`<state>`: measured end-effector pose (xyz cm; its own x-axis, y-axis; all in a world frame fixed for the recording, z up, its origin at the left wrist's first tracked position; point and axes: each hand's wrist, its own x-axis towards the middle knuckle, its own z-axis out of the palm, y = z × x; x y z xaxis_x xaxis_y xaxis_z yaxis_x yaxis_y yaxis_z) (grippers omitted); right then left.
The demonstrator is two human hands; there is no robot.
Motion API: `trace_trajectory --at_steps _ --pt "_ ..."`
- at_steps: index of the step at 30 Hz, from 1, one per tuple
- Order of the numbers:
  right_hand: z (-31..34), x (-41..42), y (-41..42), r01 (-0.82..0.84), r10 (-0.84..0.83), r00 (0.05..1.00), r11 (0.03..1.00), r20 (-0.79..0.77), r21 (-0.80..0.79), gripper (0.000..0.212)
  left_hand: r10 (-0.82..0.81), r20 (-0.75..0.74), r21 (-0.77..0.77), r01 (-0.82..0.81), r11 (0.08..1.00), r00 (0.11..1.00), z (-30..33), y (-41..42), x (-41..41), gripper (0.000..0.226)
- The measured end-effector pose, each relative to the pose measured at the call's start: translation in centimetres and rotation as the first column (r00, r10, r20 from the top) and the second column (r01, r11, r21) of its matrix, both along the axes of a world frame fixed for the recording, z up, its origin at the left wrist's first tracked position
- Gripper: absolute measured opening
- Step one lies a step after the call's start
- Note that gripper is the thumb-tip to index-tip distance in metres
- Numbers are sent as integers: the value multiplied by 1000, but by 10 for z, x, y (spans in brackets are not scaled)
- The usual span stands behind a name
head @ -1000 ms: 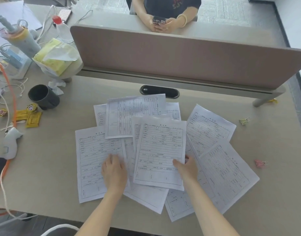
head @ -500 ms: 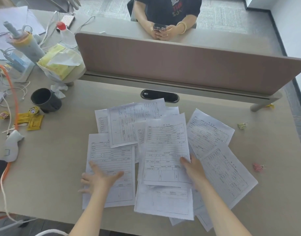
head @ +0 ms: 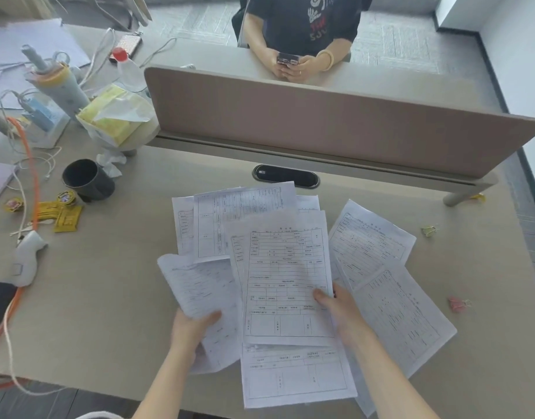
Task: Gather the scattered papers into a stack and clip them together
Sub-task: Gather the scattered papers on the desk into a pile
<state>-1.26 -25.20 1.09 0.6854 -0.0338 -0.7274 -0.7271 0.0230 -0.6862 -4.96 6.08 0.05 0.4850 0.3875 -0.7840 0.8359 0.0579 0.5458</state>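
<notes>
Several printed form sheets lie overlapping in the middle of the desk. My left hand grips the left sheet, which is lifted and curling off the desk. My right hand pinches the right edge of the middle top sheet, thumb on top. More sheets fan out to the right and toward the back. A pink binder clip and a yellow-green binder clip lie on the desk to the right of the papers.
A desk divider panel runs across the back, with a person holding a phone behind it. A black cup, yellow packets, a white device, cables and a tissue pack crowd the left side.
My left hand has closed on the left sheet and lifted it from flat on the desk. My right hand now pinches the middle sheet's edge instead of resting on it.
</notes>
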Motion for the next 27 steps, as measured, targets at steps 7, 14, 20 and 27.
trace_trajectory --at_steps 7,14,20,27 --pt "-9 -5 10 100 -83 985 989 -152 107 23 -273 -86 -339 230 912 958 16 -21 -13 46" --pt "-12 -14 10 115 -39 952 965 -303 236 31 -296 -33 -513 239 825 954 25 -36 -20 44" --pt "-8 -19 8 -42 117 966 951 -229 308 30 -160 -74 -612 82 787 984 19 -27 -31 38" --pt "-3 -23 9 -230 276 945 943 -176 242 27 -312 94 -567 308 764 945 5 -14 -40 42"
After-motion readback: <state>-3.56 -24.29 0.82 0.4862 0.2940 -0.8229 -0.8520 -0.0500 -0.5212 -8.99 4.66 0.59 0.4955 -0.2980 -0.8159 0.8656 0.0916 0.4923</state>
